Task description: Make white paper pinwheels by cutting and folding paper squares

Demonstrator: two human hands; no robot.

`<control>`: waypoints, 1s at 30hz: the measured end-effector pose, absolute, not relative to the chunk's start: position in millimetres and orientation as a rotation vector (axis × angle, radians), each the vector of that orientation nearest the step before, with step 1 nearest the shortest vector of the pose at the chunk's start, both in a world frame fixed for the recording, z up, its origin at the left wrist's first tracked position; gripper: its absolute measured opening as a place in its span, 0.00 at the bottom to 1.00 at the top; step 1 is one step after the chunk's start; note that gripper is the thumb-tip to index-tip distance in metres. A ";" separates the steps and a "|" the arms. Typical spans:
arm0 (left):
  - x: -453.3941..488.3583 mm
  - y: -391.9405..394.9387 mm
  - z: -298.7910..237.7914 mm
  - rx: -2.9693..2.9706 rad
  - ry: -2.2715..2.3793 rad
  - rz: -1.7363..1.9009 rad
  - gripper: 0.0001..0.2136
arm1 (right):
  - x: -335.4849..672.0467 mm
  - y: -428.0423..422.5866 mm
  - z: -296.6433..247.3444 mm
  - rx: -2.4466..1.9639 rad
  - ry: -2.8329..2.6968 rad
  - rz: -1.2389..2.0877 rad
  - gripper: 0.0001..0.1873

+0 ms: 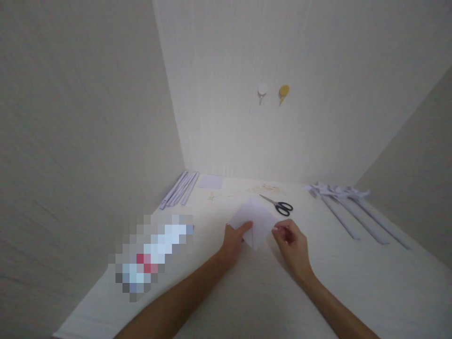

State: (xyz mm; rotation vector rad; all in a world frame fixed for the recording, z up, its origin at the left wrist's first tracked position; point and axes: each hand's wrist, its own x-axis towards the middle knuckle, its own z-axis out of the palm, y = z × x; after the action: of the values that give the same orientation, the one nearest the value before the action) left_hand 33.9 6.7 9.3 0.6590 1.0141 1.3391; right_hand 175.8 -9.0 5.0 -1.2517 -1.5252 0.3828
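Observation:
A white sheet of paper (pixel 259 220), turned so its corners point up and down, has a fold line or flap edge near its lower corner. My left hand (pixel 233 241) grips its left side, with the thumb lying over the top. At the paper's right corner, my right hand (pixel 292 245) is closed in a pinch with its fingers curled. A small pale bit shows at those fingertips; whether it is the paper's edge or something else I cannot make out. Scissors (pixel 280 206) with black handles lie just beyond the paper, blades pointing left.
Several rolled or folded paper strips (pixel 181 189) lie at the back left beside a small paper square (pixel 211 181). At right are paper sticks with folded tops (pixel 342 212). A blurred-out object (pixel 155 256) lies at left. Two hooks (pixel 284 91) hang on the back wall.

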 end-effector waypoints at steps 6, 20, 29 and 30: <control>33.3 3.3 6.0 0.688 0.972 1.390 0.13 | 163.0 -31.5 -2.0 -1.067 -1.709 0.222 0.10; 30.7 2.6 0.7 0.745 1.091 1.366 0.15 | 170.9 -29.6 -2.7 -0.992 -2.015 0.142 0.07; 31.7 0.3 2.5 0.813 1.138 1.326 0.14 | 170.9 -32.7 -1.9 -0.972 -2.006 0.277 0.09; 31.5 -0.2 3.2 0.832 1.164 1.318 0.14 | 170.0 -33.2 -1.0 -0.983 -1.964 0.350 0.09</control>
State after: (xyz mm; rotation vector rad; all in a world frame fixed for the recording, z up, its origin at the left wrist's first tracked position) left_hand 31.5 -0.2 3.2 0.8320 1.1635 1.3178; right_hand 170.0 -33.2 -1.0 -0.9828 -1.9645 0.3505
